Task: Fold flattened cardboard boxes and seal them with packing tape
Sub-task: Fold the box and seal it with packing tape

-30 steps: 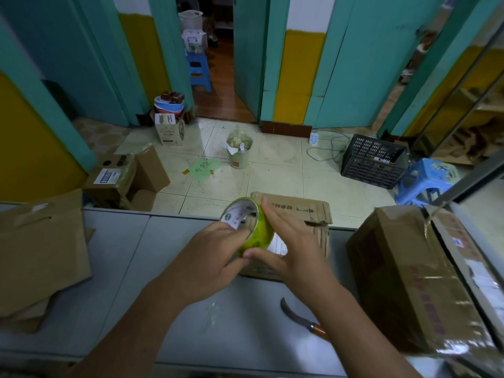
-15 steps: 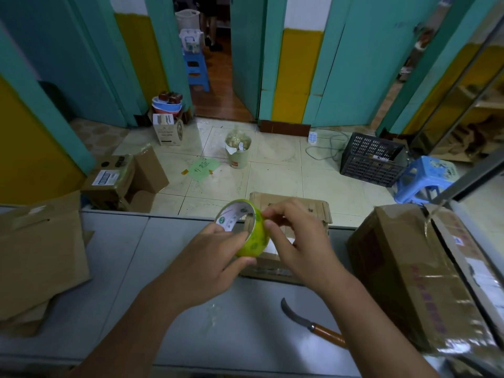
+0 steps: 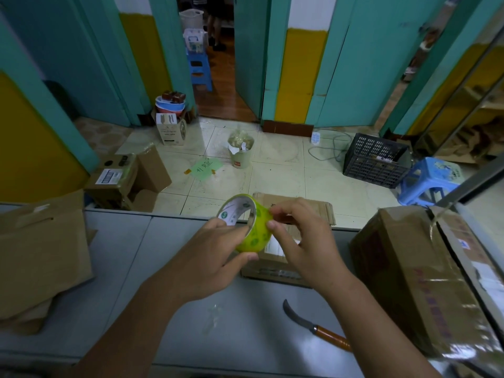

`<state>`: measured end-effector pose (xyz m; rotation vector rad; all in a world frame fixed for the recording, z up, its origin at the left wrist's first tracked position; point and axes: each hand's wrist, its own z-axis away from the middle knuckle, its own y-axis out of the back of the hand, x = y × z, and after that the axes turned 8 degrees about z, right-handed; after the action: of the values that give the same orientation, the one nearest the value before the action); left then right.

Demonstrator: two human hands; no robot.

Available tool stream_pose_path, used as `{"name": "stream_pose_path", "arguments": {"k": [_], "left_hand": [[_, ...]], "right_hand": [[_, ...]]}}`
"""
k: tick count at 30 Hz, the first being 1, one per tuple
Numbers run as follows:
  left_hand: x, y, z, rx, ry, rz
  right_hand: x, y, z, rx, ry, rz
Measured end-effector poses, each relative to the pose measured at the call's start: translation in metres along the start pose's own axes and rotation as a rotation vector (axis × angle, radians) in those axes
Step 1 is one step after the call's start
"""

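Head camera, looking down, near table

Dim, cool indoor light, glare on wet-looking floor tiles, wide-angle bending at edges, soft corners

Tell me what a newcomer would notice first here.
The roll of green tape held up at centre: the left hand grips it while the right hand pinches at its outer face. Next, the curved knife lying on the grey table near the right forearm, and the large taped carton at the right edge.
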<state>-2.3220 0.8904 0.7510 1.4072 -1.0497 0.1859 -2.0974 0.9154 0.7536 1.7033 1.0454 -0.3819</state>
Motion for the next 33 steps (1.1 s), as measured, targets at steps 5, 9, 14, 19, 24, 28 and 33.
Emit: {"name": "stream_pose_path", "arguments": {"k": [5, 9, 14, 19, 24, 28, 33], "left_hand": [[0.0, 0.001, -0.001, 0.086, -0.052, 0.005], [0.005, -0.008, -0.005, 0.295, -0.038, 0.046], [0.008, -0.011, -0.008, 0.393, -0.161, -0.022], [0.007, -0.014, -0.011, 0.422, -0.21, -0.044], [0.006, -0.011, -0.015, 0.415, -0.207, -0.067], [0.007, -0.012, -0.014, 0.421, -0.215, -0.065], [0.005, -0.011, -0.007, 0.288, -0.036, 0.114]], "right_hand": [[-0.002, 0.004, -0.001, 0.065, 0.002, -0.009], [-0.014, -0.002, 0.002, 0.194, 0.043, 0.05], [-0.022, -0.002, 0.007, 0.268, 0.065, 0.036], [-0.02, -0.002, 0.007, 0.273, 0.059, 0.024], [-0.017, 0.0, 0.007, 0.3, 0.07, 0.036], [-0.015, -0.001, 0.012, 0.347, 0.105, 0.08], [-0.018, -0.001, 0.016, 0.381, 0.175, 0.107]]}}
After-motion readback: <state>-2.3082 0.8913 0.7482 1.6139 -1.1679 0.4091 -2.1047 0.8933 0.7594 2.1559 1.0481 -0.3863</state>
